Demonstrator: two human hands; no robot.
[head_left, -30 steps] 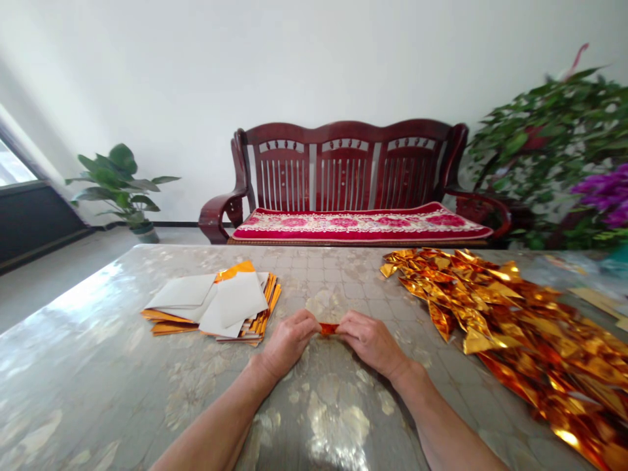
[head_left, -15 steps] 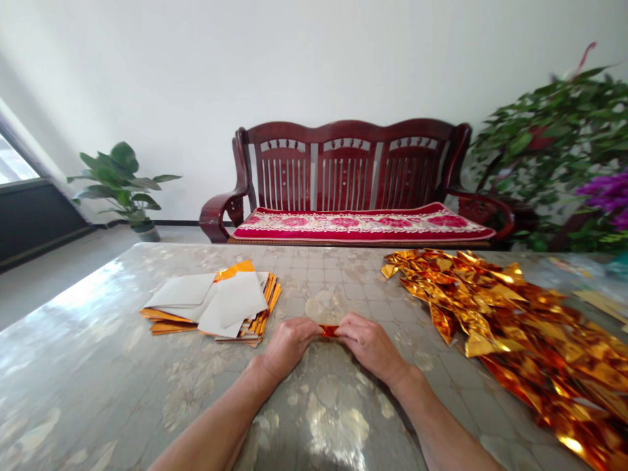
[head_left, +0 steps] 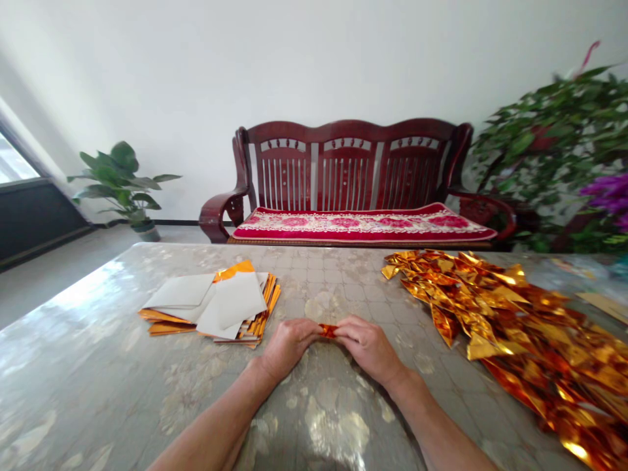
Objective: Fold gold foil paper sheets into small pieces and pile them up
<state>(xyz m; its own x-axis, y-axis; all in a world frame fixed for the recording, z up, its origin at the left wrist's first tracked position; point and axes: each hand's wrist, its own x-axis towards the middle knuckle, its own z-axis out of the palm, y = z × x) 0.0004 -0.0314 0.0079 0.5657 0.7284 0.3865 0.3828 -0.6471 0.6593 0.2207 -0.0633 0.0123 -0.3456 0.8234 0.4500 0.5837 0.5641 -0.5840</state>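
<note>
A small piece of shiny orange-gold foil paper (head_left: 328,331) is pinched at both ends, low over the middle of the table. My left hand (head_left: 293,341) grips its left end between thumb and fingers. On the other end, my right hand (head_left: 364,343) is closed in the same way. Only a short strip of the foil shows between the fingertips; the rest is hidden. Left of my hands lies a loose stack of foil paper sheets (head_left: 230,301), mostly with the pale side up. A long heap of folded gold foil pieces (head_left: 510,320) spreads along the right side.
The table (head_left: 122,379) has a glossy, flower-patterned cover. Clear plastic (head_left: 574,271) lies at its far right. Beyond the far edge stands a dark red wooden bench (head_left: 343,176) with a patterned cushion. A potted plant (head_left: 125,183) is at left, leafy greenery (head_left: 544,131) at right.
Both hands keep their pinch on the foil paper and have barely shifted. The strip between the fingertips looks slightly more creased. The stack and the heap stay put.
</note>
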